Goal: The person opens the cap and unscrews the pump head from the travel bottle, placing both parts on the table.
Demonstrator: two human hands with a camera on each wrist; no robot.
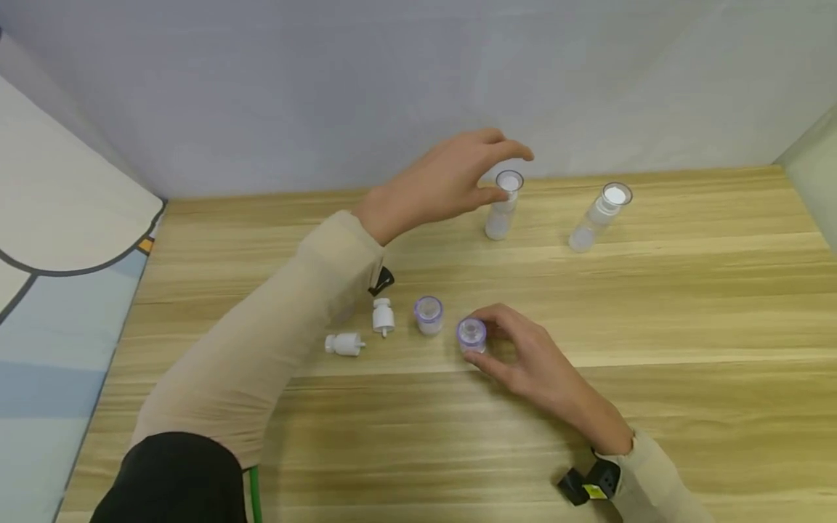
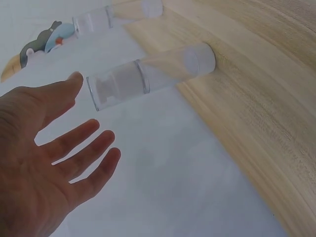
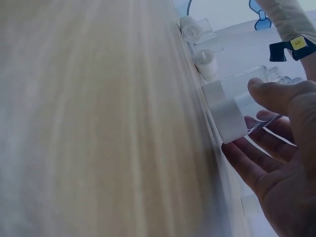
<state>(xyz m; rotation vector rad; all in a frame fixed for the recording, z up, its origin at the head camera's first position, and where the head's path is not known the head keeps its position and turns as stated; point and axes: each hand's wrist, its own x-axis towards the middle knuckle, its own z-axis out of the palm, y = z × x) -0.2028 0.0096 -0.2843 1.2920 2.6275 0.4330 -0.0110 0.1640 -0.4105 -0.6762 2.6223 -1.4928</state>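
Note:
My left hand (image 1: 451, 178) reaches over a clear pump bottle (image 1: 500, 218) with a white pump under a transparent cap; the bottle stands upright near the back edge. In the left wrist view, the fingers of the left hand (image 2: 54, 158) are spread, and that capped bottle (image 2: 170, 66) stands just past the thumb tip. My right hand (image 1: 530, 356) holds an uncapped clear bottle (image 1: 472, 334) between thumb and fingers, its white base (image 3: 229, 121) low on the table. A second uncapped bottle (image 1: 429, 316) stands just left of it.
Two white pump heads (image 1: 383, 317) lie left of the uncapped bottles, partly near my left sleeve. Another capped pump bottle (image 1: 591, 221) stands at the back right. Behind the wooden table (image 1: 706, 305) hangs a pale cloth wall (image 1: 294, 94).

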